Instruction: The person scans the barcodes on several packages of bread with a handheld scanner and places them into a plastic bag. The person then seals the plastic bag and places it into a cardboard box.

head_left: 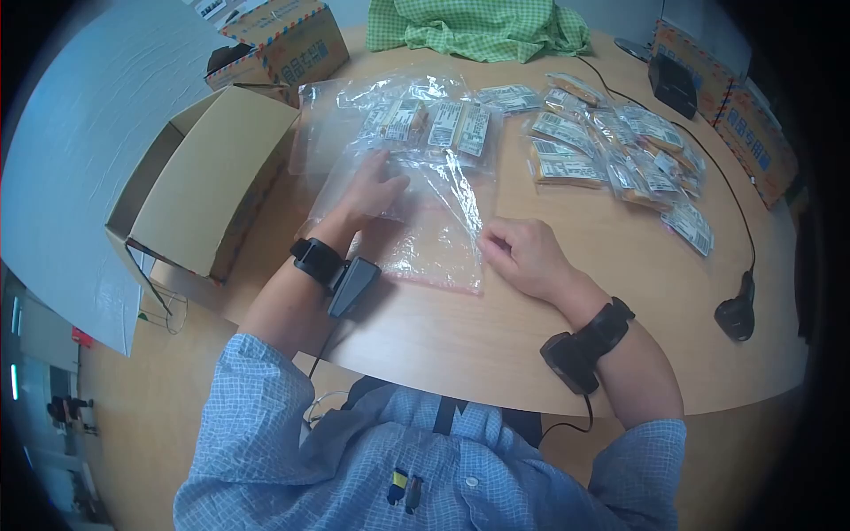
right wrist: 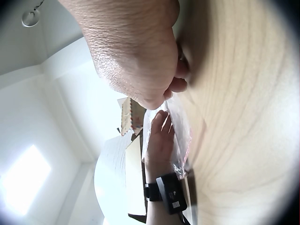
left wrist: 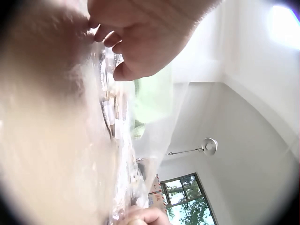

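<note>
A large clear plastic bag (head_left: 443,234) lies flat on the table, with labelled packets (head_left: 458,126) at its far end. My left hand (head_left: 376,188) rests on the bag just short of those packets, its fingers extended; the left wrist view shows the same hand (left wrist: 145,37) over the shiny film. At the bag's right edge, my right hand (head_left: 529,254) pinches the film between thumb and curled fingers. In the right wrist view the right hand (right wrist: 136,56) partly hides its own fingertips, and the left hand (right wrist: 160,143) lies beyond.
An open cardboard box (head_left: 208,181) stands at the left, another box (head_left: 297,53) behind it. A pile of packets (head_left: 611,142) lies right of the bag. Green checked cloth (head_left: 478,31) is at the back; a black scanner (head_left: 737,310) and cable lie far right.
</note>
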`<state>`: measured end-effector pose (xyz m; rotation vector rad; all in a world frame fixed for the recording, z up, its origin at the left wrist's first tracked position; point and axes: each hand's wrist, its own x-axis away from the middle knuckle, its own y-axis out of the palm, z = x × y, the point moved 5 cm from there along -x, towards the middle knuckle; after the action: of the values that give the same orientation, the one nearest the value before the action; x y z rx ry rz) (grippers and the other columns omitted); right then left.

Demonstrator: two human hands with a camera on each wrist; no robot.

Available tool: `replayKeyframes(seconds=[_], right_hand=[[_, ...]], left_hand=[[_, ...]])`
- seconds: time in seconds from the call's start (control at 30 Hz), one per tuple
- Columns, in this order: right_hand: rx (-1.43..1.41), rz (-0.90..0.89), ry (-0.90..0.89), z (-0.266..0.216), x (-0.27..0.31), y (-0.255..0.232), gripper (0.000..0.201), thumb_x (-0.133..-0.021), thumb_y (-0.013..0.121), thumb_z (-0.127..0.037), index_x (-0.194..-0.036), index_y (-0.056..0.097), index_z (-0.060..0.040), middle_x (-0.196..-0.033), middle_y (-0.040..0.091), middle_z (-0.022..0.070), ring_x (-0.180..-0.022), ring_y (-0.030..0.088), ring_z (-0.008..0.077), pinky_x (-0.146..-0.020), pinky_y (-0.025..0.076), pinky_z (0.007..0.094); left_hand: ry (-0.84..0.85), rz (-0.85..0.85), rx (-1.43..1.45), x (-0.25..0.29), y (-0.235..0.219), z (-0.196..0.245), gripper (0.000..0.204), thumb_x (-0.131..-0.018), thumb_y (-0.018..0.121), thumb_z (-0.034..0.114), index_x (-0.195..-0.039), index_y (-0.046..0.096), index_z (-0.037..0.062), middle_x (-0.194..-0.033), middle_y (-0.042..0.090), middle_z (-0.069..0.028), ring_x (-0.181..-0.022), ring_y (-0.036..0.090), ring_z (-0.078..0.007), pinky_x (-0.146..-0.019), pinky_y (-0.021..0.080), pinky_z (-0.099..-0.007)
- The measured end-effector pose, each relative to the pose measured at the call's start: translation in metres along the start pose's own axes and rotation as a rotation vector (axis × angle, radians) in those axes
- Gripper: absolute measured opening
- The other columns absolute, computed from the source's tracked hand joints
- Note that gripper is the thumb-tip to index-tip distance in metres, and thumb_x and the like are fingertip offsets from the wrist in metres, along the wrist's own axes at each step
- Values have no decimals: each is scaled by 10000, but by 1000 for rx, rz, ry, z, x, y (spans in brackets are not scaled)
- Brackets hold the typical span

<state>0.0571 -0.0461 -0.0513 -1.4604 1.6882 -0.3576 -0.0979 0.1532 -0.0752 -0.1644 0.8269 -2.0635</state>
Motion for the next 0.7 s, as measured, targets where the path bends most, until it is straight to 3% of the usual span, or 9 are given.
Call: replayKeyframes(seconds=[0.03, 0.17, 0.27, 0.37, 0.57, 0.63, 0.67, 0.7], right_hand=[[3, 2, -8, -1, 0, 0, 153, -803, 560, -174, -742, 584, -36, -632, 592, 133, -580, 584, 301, -543, 457, 374], [10, 13, -15, -2, 1, -1, 149, -803, 560, -173, -746, 587, -39, -630, 593, 131, -580, 586, 298, -543, 458, 374], [2, 21, -18, -2, 0, -1, 145, -802, 560, -172, -744, 587, -42, -625, 591, 127, -578, 586, 297, -542, 457, 373], [-11, 10, -7, -3, 0, -1, 145, -799, 558, -169, -736, 584, -41, -619, 588, 125, -576, 585, 296, -539, 457, 372], [1, 31, 6, 0, 0, 0, 152, -790, 559, -177, -712, 585, -49, -617, 586, 132, -570, 580, 310, -535, 458, 382], [23, 57, -30, 3, 1, 2, 163, -784, 557, -200, -699, 585, -63, -628, 589, 143, -573, 577, 324, -541, 461, 403], [4, 68, -42, 5, 1, 4, 150, -781, 560, -189, -709, 580, -60, -634, 583, 140, -580, 573, 325, -538, 450, 399], [-12, 82, -52, 7, 2, 5, 136, -779, 562, -178, -718, 575, -57, -640, 578, 137, -587, 570, 325, -534, 439, 394]], left_hand=[[108, -49, -121, 1, 2, 11, 620, -774, 570, 247, -1269, 373, -72, -1291, 395, -245, -1170, 420, -318, -972, 342, -350], [-9, -96, -60, 1, 1, 9, 610, -773, 570, 254, -1253, 389, -76, -1284, 401, -240, -1196, 383, -342, -1006, 297, -367], [1, -51, -69, 5, -1, 3, 594, -776, 578, 250, -1243, 403, -71, -1290, 399, -238, -1207, 377, -330, -1007, 297, -368], [127, -52, -109, 19, -1, 13, 560, -785, 580, 245, -1218, 431, -76, -1308, 382, -242, -1205, 388, -320, -995, 315, -364], [94, -281, -135, 48, -1, 44, 427, -812, 568, 196, -1176, 498, -17, -1262, 443, -204, -1121, 481, -293, -928, 392, -343], [243, -458, -292, 66, 4, 66, 409, -812, 588, 197, -1180, 509, 38, -1243, 466, -182, -1082, 517, -290, -898, 417, -338], [362, -422, -280, 71, 5, 49, 444, -803, 614, 208, -1207, 496, 66, -1254, 462, -170, -1014, 542, -286, -862, 432, -338], [253, -468, -242, 79, 4, 66, 498, -797, 626, 189, -1247, 455, 62, -1287, 440, -165, -1024, 532, -285, -852, 435, -335]])
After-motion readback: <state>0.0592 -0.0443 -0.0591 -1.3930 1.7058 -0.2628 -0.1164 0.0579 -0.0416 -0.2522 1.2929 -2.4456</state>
